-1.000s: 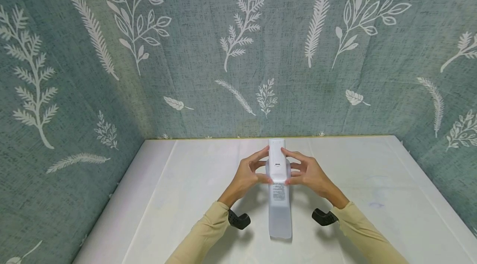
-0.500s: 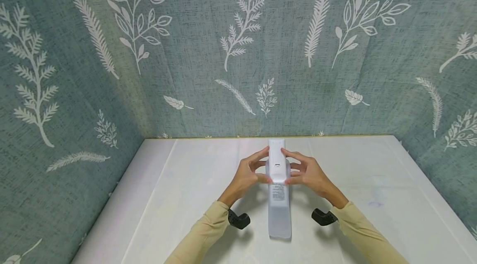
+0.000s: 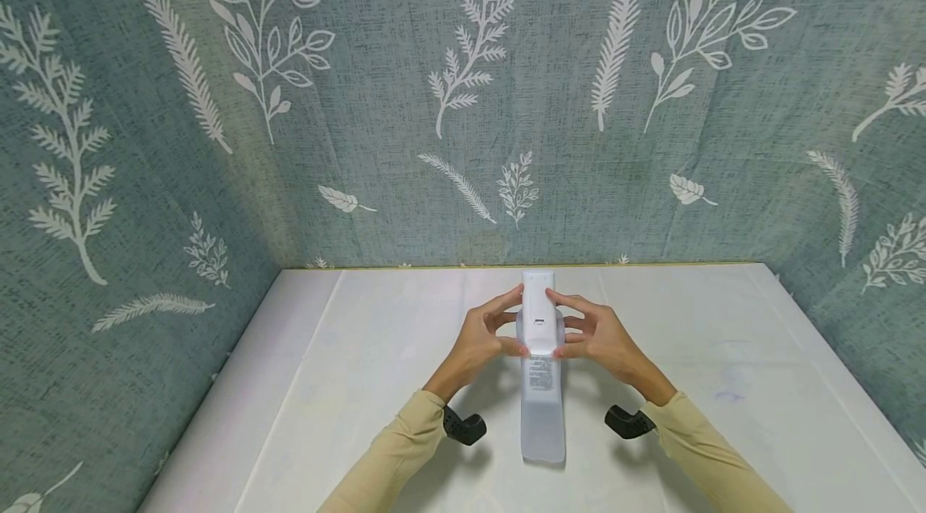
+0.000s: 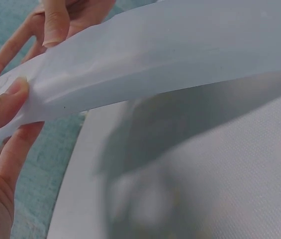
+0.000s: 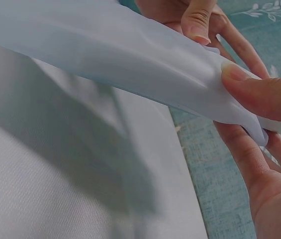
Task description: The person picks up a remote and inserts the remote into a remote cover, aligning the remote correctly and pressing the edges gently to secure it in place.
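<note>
A white remote control (image 3: 538, 300) is held back side up in the middle of the head view. Its near part sits inside a translucent plastic sleeve (image 3: 542, 428), which hangs past it toward the person; printed text shows through. My left hand (image 3: 481, 342) grips the sleeve's mouth and the remote from the left, thumb on the near side and fingers farther up. From the right, my right hand (image 3: 596, 340) pinches them the same way. Both wrist views show thumbs pressing the sleeve (image 4: 145, 55), with fingers beneath it. The remote's front faces away.
A white table (image 3: 347, 400) lies under the hands, with faint marks at its right. Behind and at both sides hangs green fabric (image 3: 391, 95) with white leaf prints. Black wrist devices (image 3: 465, 427) sit at both cuffs. Shadows fall on the tabletop.
The hands keep the same grip and place. The remote control and sleeve show hardly any shift.
</note>
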